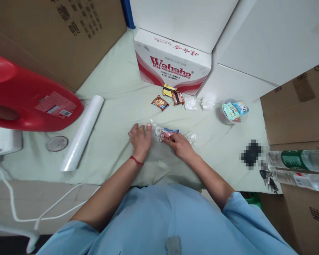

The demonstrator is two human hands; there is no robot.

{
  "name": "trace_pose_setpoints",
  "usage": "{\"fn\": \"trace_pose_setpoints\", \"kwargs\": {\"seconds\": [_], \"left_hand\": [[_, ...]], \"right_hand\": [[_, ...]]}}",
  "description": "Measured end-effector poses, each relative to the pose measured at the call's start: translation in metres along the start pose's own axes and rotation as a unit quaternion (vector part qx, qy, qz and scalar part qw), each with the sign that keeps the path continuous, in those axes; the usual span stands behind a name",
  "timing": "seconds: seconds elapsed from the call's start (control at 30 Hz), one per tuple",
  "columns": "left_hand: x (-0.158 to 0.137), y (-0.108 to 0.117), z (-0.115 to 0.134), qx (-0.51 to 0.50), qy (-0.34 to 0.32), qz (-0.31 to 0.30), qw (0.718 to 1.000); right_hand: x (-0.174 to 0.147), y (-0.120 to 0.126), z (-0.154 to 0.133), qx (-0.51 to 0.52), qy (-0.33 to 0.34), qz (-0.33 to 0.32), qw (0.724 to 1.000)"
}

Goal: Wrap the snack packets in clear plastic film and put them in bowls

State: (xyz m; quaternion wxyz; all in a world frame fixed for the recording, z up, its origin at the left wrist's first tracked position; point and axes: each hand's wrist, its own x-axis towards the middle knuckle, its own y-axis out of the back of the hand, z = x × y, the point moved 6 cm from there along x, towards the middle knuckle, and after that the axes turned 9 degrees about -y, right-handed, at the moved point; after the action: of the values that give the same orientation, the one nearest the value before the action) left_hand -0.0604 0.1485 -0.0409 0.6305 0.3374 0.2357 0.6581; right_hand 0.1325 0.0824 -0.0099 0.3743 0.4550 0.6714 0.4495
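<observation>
My left hand (141, 141) lies on the pale green cloth with its fingers apart, a red string around the wrist. Its thumb is beside the edge of a sheet of clear plastic wrap (156, 129), and I cannot tell whether it touches. On that wrap lies a small red and blue snack packet (171, 130). My right hand (181, 144) has its fingers closed on the packet, hiding part of it. The wrap's other end (190, 137) shows past the right hand. Farther back are a brown cookie packet (160, 102), a yellow packet (169, 90) and a red-brown packet (178, 98).
Two crumpled plastic bundles (190, 103) sit right of the packets. A clear tub (225, 118) holds more snacks. A plastic wrap roll (82, 134) and red jug (29, 95) stand left. Behind is a Wahaha box (172, 67); bottles (297, 159) and keys (268, 179) lie right.
</observation>
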Motion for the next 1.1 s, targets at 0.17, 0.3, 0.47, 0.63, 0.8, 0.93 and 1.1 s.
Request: {"fn": "trace_pose_setpoints", "kwargs": {"seconds": [0.17, 0.3, 0.47, 0.63, 0.8, 0.93, 1.1], "left_hand": [[-0.002, -0.001, 0.024, -0.064, 0.029, 0.004, 0.998], [-0.018, 0.000, 0.058, -0.161, -0.071, -0.013, 0.984], [-0.045, -0.017, 0.095, -0.118, -0.256, -0.095, 0.955], [-0.065, -0.032, 0.090, 0.003, -0.322, -0.146, 0.935], [-0.077, -0.038, 0.086, 0.045, -0.347, -0.165, 0.922], [-0.078, -0.039, 0.086, 0.044, -0.347, -0.155, 0.924], [-0.081, -0.041, 0.086, 0.065, -0.370, -0.142, 0.916]], "right_hand": [[0.000, -0.001, 0.000, 0.008, -0.005, -0.009, 1.000], [-0.001, -0.005, 0.002, 0.036, -0.008, 0.001, 0.999], [-0.010, -0.008, 0.007, 0.098, -0.008, 0.030, 0.995], [-0.038, 0.002, 0.022, 0.252, -0.014, 0.078, 0.965], [-0.057, 0.024, 0.066, 0.206, -0.269, 0.265, 0.903], [-0.053, 0.025, 0.078, 0.083, -0.315, 0.241, 0.914], [-0.051, 0.025, 0.073, 0.134, -0.299, 0.141, 0.934]]}}
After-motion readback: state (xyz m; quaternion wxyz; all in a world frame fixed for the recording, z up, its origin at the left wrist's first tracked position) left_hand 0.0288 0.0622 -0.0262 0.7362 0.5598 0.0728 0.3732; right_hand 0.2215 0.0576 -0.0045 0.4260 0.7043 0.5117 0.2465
